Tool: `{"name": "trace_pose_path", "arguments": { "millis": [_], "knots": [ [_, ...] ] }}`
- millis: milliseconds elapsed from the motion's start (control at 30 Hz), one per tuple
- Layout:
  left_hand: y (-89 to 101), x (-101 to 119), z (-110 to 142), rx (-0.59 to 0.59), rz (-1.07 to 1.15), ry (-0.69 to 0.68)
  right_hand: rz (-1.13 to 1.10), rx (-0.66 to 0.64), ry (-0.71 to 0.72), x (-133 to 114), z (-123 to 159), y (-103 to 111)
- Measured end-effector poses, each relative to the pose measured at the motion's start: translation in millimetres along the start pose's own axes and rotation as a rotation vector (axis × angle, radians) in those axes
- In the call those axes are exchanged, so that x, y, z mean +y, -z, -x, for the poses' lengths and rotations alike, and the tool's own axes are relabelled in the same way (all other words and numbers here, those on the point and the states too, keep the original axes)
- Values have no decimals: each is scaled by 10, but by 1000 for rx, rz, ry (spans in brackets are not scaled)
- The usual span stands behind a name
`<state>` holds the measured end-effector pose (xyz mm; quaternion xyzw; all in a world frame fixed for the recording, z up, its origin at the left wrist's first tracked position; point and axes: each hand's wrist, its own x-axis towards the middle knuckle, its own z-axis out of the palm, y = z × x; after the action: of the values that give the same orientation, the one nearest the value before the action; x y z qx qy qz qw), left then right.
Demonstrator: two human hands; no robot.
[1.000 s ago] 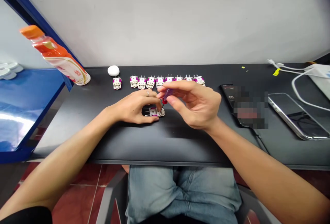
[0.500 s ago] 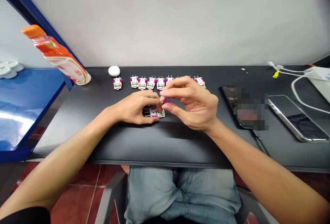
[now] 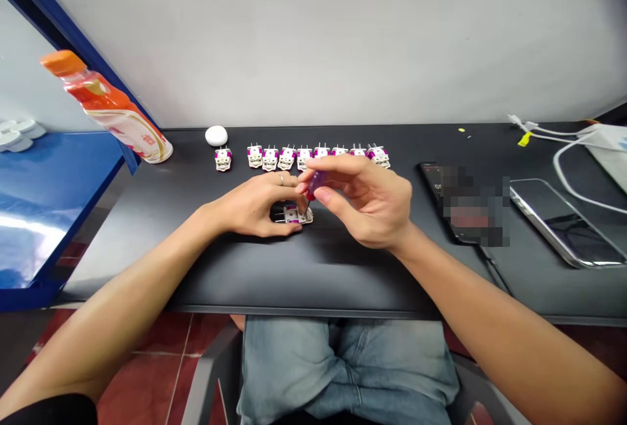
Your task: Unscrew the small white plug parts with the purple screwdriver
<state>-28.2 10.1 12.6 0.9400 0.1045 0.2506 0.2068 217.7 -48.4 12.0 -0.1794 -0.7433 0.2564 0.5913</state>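
A small white-and-purple plug with metal pins lies on the black tabletop, its pins toward the left. Thumb and fingers of my left hand grip it from both sides. Between the fingertips of my right hand is a small screwdriver with a purple, see-through handle. Its thin shaft slants down to the right part of the plug, where the tip seems to touch. Part of the plug is hidden by my left fingers.
Several similar plugs stand in a row behind my hands, near a white oval object. An orange-capped bottle stands at left. On the right lie a black phone, a second phone and a white cable.
My right fingers have shifted slightly on the screwdriver, so more of its handle shows. My left hand and the plug have stayed in place.
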Motion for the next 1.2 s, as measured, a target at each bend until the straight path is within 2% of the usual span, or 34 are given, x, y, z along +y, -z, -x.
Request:
{"name": "trace_pose_path", "arguments": {
  "millis": [67, 200, 367, 533, 700, 867, 1033, 1200],
  "knots": [
    [0, 3, -1, -10, 3, 13, 7, -10, 2, -3, -4, 5],
    [7, 10, -4, -21, -2, 24, 136, 37, 137, 13, -28, 17],
    [14, 10, -4, -11, 3, 23, 63, -11, 44, 7, -25, 10],
    [16, 4, -4, -42, 7, 59, 134, 34, 118, 11, -31, 14],
    [11, 7, -6, -31, 12, 44, 46, -6, 26, 2, -28, 15],
    [10, 6, -1, -55, 5, 74, 128, 26, 128, 18, -31, 18],
    [10, -4, 10, -46, 13, 60, 21, 7, 13, 0, -18, 3],
    [11, -5, 11, -44, 2, 71, 105, 45, 114, 17, -19, 2]
  ]
}}
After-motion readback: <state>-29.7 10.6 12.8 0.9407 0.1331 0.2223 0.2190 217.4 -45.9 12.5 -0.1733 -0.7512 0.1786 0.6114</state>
